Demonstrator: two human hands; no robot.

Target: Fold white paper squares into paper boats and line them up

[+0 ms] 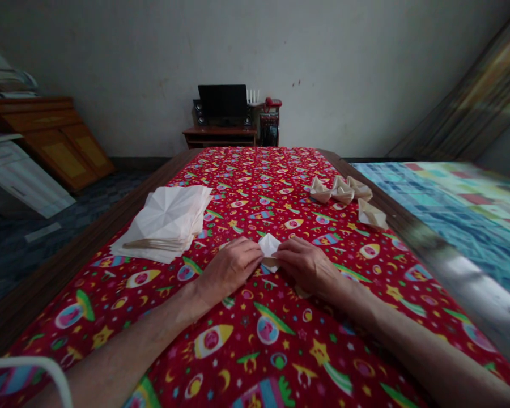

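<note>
A small folded piece of white paper [269, 245] lies at the middle of the red patterned cloth, its pointed tip away from me. My left hand [237, 258] pinches its left side, fingers closed on the edge. On the opposite side, my right hand [306, 260] grips the right edge in the same way. Both hands rest low over the cloth, and the fingers cover the paper's side corners. To the left lies a stack of creased white paper sheets [168, 212]. Several folded paper boats [343, 191] stand at the right, with one more paper boat [372, 215] nearer me.
A red cloth [255, 340] with cartoon prints covers the long table, whose dark wooden edge [391, 226] shows on both sides. A bed [450, 215] adjoins the right. Against the far wall stands a monitor [223, 101]. A white curved tube [46, 362] crosses the lower left corner.
</note>
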